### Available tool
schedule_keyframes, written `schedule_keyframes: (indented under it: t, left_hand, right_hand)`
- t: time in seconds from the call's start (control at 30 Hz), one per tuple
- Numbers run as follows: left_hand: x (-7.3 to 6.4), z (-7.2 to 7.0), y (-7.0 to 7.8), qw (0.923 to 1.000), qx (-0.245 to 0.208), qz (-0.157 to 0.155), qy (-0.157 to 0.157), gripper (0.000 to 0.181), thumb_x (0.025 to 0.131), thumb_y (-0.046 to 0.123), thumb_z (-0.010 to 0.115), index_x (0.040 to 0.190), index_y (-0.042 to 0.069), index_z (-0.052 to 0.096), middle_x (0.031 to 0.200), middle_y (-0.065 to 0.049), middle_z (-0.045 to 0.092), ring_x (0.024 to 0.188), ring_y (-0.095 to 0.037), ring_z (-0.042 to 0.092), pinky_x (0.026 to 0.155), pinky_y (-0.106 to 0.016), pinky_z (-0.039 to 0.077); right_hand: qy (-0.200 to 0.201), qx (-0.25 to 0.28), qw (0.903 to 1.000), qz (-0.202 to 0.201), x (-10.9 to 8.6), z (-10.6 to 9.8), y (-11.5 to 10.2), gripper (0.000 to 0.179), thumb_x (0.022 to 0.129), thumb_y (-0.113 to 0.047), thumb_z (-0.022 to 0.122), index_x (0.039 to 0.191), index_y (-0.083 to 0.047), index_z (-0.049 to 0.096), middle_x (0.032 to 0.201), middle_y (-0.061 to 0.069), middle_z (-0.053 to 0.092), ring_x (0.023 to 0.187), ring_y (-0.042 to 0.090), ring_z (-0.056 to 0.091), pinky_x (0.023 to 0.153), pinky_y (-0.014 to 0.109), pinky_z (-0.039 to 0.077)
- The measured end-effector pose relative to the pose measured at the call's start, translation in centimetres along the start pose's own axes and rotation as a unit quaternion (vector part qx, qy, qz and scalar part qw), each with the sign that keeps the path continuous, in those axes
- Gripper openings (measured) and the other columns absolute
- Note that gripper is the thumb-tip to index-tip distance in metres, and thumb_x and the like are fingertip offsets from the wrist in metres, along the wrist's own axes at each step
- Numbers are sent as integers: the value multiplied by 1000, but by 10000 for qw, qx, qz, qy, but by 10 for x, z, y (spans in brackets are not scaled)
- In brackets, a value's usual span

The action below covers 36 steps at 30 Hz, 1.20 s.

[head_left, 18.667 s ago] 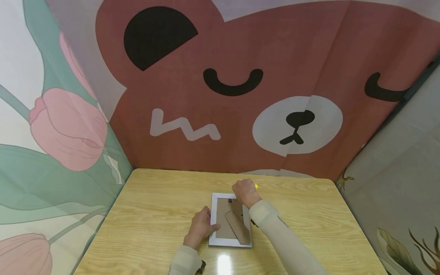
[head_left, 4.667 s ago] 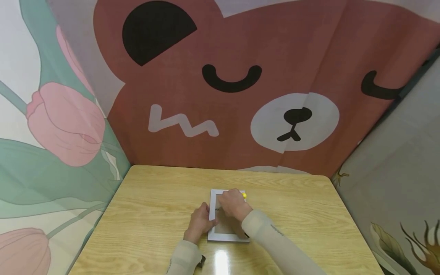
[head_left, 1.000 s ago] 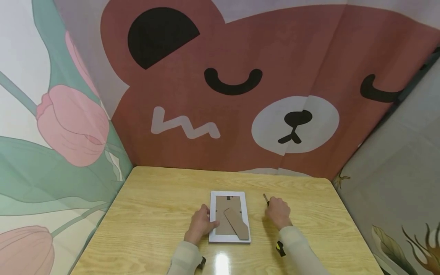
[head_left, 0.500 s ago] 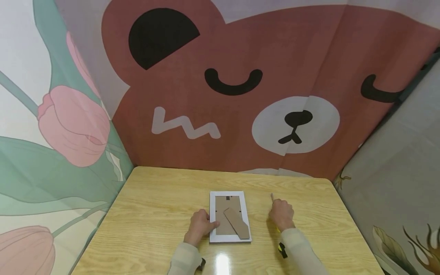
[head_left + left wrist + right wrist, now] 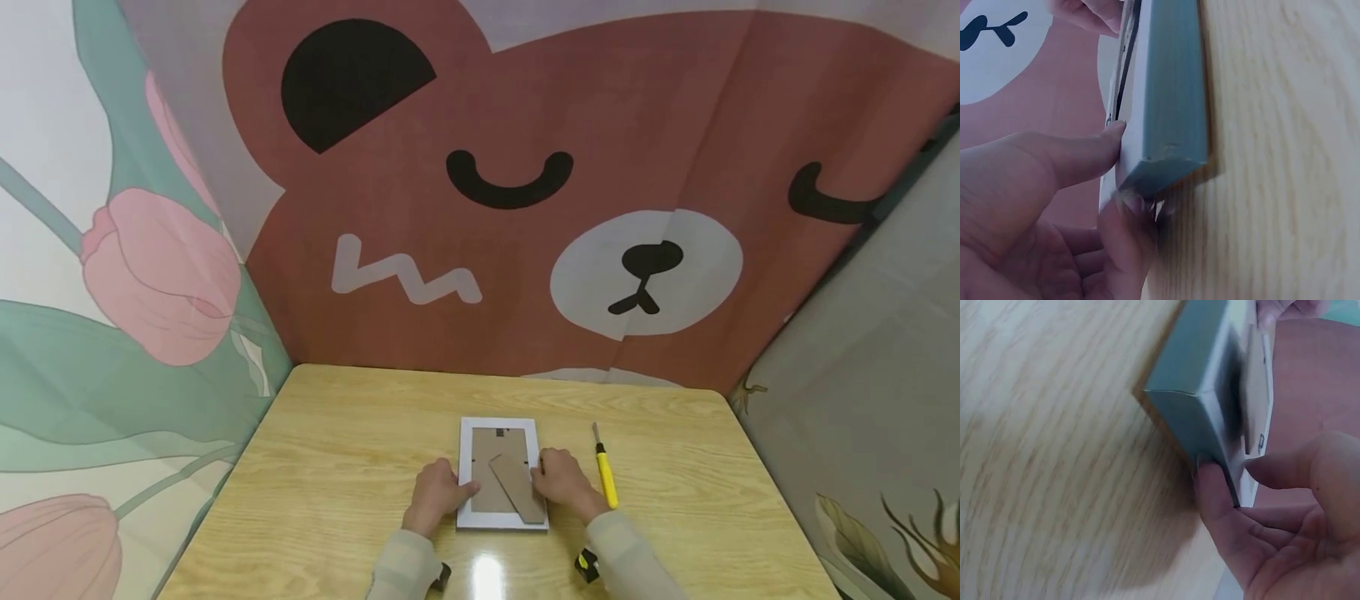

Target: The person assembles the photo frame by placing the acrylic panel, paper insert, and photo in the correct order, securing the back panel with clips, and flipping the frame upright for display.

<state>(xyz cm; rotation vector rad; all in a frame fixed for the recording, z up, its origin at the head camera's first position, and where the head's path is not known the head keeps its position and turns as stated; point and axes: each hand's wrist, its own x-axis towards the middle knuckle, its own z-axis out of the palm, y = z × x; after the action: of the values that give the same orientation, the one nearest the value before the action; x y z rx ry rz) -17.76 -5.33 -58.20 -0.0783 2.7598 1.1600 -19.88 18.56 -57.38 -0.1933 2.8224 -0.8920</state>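
A white picture frame lies face down on the table, its brown backing board upward. A slanted stand leg rests over the back. My left hand grips the left edge, thumb on top and fingers against the side. On the right edge, my right hand pinches the frame, partly covering the stand leg. Both wrist views show the pale side of the frame close up, thumb above and fingertips at the side. A screwdriver with a yellow handle lies right of my right hand.
The wooden table extends around the frame. A curtain with a bear face hangs behind it. Flowered cloth hangs at the left and grey cloth at the right.
My right hand, which worked over the frame with the screwdriver, has laid it on the table at the right and moved left to the frame's edge. The left hand stays on the frame.
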Motion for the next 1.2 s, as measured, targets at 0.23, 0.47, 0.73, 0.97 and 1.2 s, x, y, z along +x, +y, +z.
schedule_keyframes:
  t: [0.23, 0.47, 0.73, 0.97, 1.2]
  left_hand:
    - [0, 0, -1, 9995, 56, 270, -152, 39, 88, 33, 79, 73, 8, 54, 63, 0, 48, 56, -15, 44, 49, -26, 32]
    - [-2, -10, 3, 9928, -826, 776, -396, 36, 96, 32, 71, 100, 2, 51, 81, -11, 66, 68, -17, 62, 54, -29, 48]
    - [-2, -24, 12, 9706, -2172, 934, -445, 45, 90, 21, 75, 119, 3, 46, 67, -2, 66, 51, -10, 60, 43, -25, 46]
    - [-6, -32, 34, 9653, -2311, 1200, 179, 37, 83, 11, 74, 114, 6, 55, 53, 8, 42, 41, -2, 35, 40, -18, 33]
    - [-13, -30, 59, 9707, -1671, 1682, 385, 17, 79, 8, 75, 88, 6, 60, 52, 10, 39, 42, 1, 30, 41, -15, 27]
  right_hand:
    - [-125, -17, 9999, -113, 0, 2, -1, 32, 97, -9, 61, 66, -10, 52, 58, -2, 47, 50, 10, 44, 46, 21, 33]
    - [-59, 207, 9998, -8, -1, 2, -2, 34, 98, -10, 59, 65, -11, 50, 56, -3, 45, 49, 10, 43, 46, 21, 33]
    - [-359, 326, 9985, -266, -3, -2, -9, 19, 100, -14, 60, 97, 3, 68, 74, 9, 65, 60, 11, 51, 53, 25, 41]
    - [436, 567, 9914, -1096, 4, -33, -44, 34, 103, -14, 60, 131, 6, 63, 98, 16, 74, 66, 14, 66, 59, 30, 54]
    - [612, 572, 9826, -1656, 7, -57, -88, 46, 105, -23, 60, 148, -9, 54, 86, 9, 71, 46, 10, 59, 57, 36, 55]
